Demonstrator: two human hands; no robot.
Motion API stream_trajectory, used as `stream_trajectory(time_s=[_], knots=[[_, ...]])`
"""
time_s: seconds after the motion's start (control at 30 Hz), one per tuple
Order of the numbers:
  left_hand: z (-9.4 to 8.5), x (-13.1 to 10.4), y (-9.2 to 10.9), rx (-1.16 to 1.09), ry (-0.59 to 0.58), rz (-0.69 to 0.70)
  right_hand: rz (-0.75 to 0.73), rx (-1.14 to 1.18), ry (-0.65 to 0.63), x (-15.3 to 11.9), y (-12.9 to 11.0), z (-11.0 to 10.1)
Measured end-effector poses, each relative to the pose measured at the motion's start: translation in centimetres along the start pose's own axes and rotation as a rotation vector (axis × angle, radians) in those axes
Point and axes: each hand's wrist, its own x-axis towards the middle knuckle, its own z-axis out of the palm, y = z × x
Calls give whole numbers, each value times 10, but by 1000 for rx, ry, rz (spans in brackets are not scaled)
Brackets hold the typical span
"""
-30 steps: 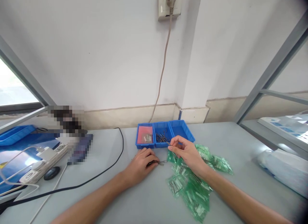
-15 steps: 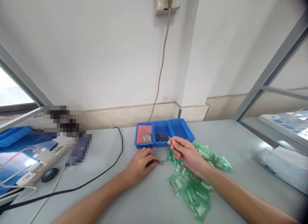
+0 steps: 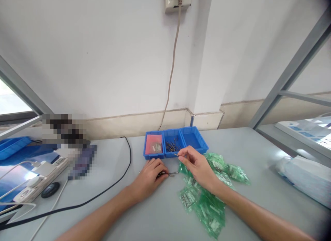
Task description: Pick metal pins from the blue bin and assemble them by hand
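Observation:
My left hand point(image 3: 149, 177) rests on the table with its fingers curled over several thin metal pins point(image 3: 171, 174), whose ends stick out past the thumb. Between thumb and forefinger, my right hand point(image 3: 196, 165) pinches one small metal pin point(image 3: 176, 154), just in front of the blue bins. The middle blue bin point(image 3: 183, 137) holds a loose pile of dark metal pins point(image 3: 171, 146). In the left blue bin point(image 3: 144, 144) lie a pink sheet point(image 3: 152, 141) and a small clear bag of parts point(image 3: 156, 147). Nothing shows inside the right blue bin point(image 3: 192, 135).
Green plastic bags point(image 3: 207, 210) with metal parts lie beneath and around my right forearm. A black cable point(image 3: 103, 191) crosses the table at left, near a power strip point(image 3: 33, 189) and a black mouse point(image 3: 50, 190). A white plastic package point(image 3: 305, 177) lies at right.
My right hand has turned and moved slightly left, so its pin now points left instead of up. My left hand stays over its pins. The view has shifted a little.

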Motion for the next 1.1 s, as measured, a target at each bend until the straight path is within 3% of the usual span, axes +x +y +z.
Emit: stream_trajectory(time_s=[0.13, 0.27, 0.4, 0.67, 0.8, 0.93, 1.1], knots=[[0, 1, 0, 2, -19, -22, -84, -72, -17, -2, 0, 1], [1, 0, 0, 9, -33, -43, 41, 65, -88, -1, 1, 3], [1, 0, -1, 6, -37, -46, 125, 201, -54, 3, -1, 3], [0, 2, 3, 16, -39, -62, 127, 272, -5, 4, -8, 2], [-1, 1, 3, 11, -33, -81, 32, 23, -60, -2, -6, 2], [0, 1, 3, -4, -23, -81, -250, -434, -261, -7, 1, 6], [-1, -1, 3, -12, -32, -54, -348, -618, -361, -9, 7, 11]])
